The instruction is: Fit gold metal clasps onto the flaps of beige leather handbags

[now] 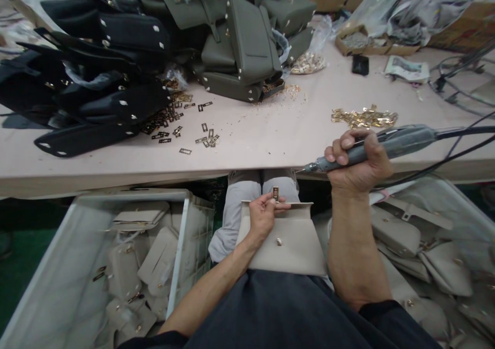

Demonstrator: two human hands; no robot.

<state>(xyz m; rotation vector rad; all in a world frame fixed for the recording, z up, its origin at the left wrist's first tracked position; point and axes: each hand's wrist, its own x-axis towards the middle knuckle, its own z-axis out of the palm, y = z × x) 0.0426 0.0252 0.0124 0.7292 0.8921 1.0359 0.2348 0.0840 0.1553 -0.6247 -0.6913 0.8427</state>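
Note:
A light beige handbag (pixel 288 259) lies across my lap, with a small metal turn-lock (pixel 279 242) on its face. At the bag's far edge, the fingers of my left hand (pixel 265 215) pinch a small gold rectangular clasp plate (pixel 276 191). Whether they also grip the flap (pixel 301 210) beneath it, I cannot tell. My right hand (pixel 358 161) is wrapped round a grey electric screwdriver (pixel 406 142), raised near the table edge. Its bit points left, apart from the bag.
Black bags (pixel 96 101) and dark olive bags (pixel 251 45) are heaped on the table (pixel 247 143). Loose frames (pixel 211 140) and gold plates (pixel 365 118) lie there too. A crate (pixel 181 256) on my left and another container (pixel 433 184) on my right hold beige bags. The screwdriver's cable (pixel 469 131) trails right.

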